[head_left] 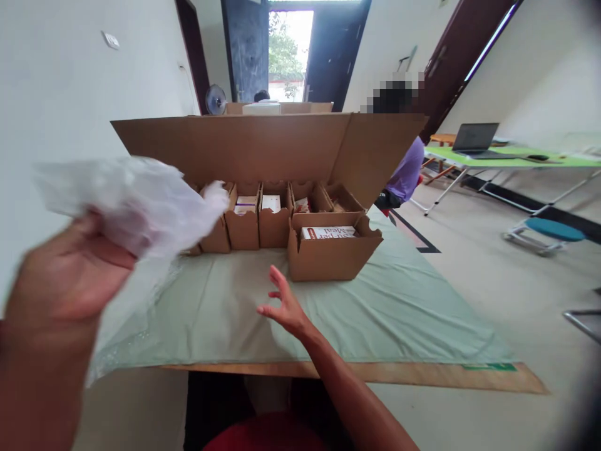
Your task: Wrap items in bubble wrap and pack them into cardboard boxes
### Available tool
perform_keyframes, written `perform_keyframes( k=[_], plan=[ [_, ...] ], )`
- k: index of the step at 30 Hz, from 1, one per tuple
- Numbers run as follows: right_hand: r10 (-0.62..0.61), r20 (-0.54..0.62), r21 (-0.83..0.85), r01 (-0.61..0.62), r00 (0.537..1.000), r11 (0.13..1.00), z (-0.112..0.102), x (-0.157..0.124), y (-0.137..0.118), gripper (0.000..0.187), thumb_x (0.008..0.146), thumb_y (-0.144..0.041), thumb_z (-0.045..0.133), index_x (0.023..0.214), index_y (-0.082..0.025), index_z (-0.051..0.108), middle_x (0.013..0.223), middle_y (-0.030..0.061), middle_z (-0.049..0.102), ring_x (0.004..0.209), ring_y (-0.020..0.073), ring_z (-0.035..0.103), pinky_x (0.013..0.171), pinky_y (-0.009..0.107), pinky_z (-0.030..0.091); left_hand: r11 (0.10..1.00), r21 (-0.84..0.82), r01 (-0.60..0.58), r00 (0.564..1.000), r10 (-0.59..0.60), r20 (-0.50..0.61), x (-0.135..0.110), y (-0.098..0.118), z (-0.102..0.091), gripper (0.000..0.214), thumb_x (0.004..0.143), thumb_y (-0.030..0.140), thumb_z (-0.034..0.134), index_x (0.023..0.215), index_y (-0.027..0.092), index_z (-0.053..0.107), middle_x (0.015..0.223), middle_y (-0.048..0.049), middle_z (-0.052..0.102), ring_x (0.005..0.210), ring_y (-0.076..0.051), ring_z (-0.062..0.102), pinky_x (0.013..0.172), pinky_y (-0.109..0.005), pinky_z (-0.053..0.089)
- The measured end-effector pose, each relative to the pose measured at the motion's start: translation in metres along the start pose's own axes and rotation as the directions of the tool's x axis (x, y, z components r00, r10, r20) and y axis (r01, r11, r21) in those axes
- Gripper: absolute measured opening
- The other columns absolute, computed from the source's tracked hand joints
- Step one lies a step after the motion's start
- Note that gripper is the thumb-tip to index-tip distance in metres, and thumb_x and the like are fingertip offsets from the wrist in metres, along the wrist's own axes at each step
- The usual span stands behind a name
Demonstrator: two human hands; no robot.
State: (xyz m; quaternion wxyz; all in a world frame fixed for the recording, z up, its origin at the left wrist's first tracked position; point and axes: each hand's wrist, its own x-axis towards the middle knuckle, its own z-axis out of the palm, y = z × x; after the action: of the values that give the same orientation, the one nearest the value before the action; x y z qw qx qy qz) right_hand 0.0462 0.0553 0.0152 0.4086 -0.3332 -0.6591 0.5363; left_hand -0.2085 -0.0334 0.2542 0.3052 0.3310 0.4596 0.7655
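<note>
Gripping a crumpled piece of clear plastic (136,200), the left hand (66,275) was lifted at the left of the view, its fingers closed around the lower part so that the plastic stood above the near left corner of the worktop (422,374). The right hand (284,307) was open and held nothing, its fingers spread above the green cloth (399,313) that covered the worktop. Just beyond it sat a small cardboard box (331,257) with its top open and a white packet (328,232) with red lettering lying flat inside. Behind and to the left of that box stood a row of similar small boxes (244,222), side by side and also open, each with something white inside. A large carton (263,147) with raised flaps stood around the back of the row. Farther off, a person in a purple shirt (406,172) sat beside the carton, and a laptop (474,138) rested on a green table (516,161) at the right, with a blue stool (554,228) on the floor nearby.
</note>
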Motion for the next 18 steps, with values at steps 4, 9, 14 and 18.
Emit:
perform_keyframes(
  k=[4, 9, 14, 18],
  plan=[
    [0.016, 0.071, 0.312, -0.037, 0.997, 0.949, 0.002, 0.021, -0.006, 0.129, 0.051, -0.069, 0.087, 0.158, -0.031, 0.025, 0.167, 0.0142, 0.028, 0.151, 0.0327, 0.033, 0.111, 0.05, 0.043, 0.931, -0.187, 0.313, 0.949, -0.316, 0.014, -0.049, -0.051, 0.037, 0.036, 0.099, 0.021, 0.043, 0.119, 0.029, 0.072, 0.121, 0.0006, 0.077, 0.14, -0.024, 0.054, 0.115, -0.047, 0.049],
    [0.01, 0.147, 0.668, -0.107, 0.989, 0.737, -0.001, 0.004, -0.003, 0.086, 0.048, -0.063, 0.092, 0.121, -0.027, 0.066, 0.125, 0.0076, 0.072, 0.117, 0.0289, 0.065, 0.102, 0.043, 0.05, 0.733, -0.487, 0.474, 0.847, -0.531, 0.025, -0.067, -0.104, 0.038, 0.043, 0.101, 0.009, 0.032, 0.122, 0.019, 0.068, 0.106, -0.0078, 0.08, 0.115, -0.021, 0.072, 0.102, -0.04, 0.058],
    [0.193, -0.026, 0.756, -0.107, 0.981, 0.645, -0.032, -0.02, -0.01, 0.052, 0.05, -0.047, 0.096, 0.092, -0.026, 0.074, 0.091, -0.0013, 0.076, 0.081, 0.0168, 0.068, 0.078, 0.029, 0.057, 0.7, -0.58, 0.418, 0.815, -0.57, -0.101, -0.082, -0.129, 0.022, 0.039, 0.09, 0.002, 0.038, 0.11, 0.016, 0.068, 0.097, -0.0072, 0.08, 0.092, -0.016, 0.076, 0.085, -0.029, 0.061],
    [0.314, -0.136, 0.61, -0.17, 0.94, 0.774, -0.072, -0.039, -0.022, 0.039, 0.055, -0.041, 0.094, 0.075, -0.02, 0.069, 0.063, -0.005, 0.063, 0.052, 0.01, 0.055, 0.047, 0.022, 0.047, 0.727, -0.513, 0.456, 0.82, -0.567, -0.074, -0.094, -0.15, 0.0, 0.024, 0.083, 0.017, 0.05, 0.099, 0.016, 0.068, 0.097, -0.009, 0.078, 0.09, -0.022, 0.075, 0.078, -0.038, 0.063]
  ],
)
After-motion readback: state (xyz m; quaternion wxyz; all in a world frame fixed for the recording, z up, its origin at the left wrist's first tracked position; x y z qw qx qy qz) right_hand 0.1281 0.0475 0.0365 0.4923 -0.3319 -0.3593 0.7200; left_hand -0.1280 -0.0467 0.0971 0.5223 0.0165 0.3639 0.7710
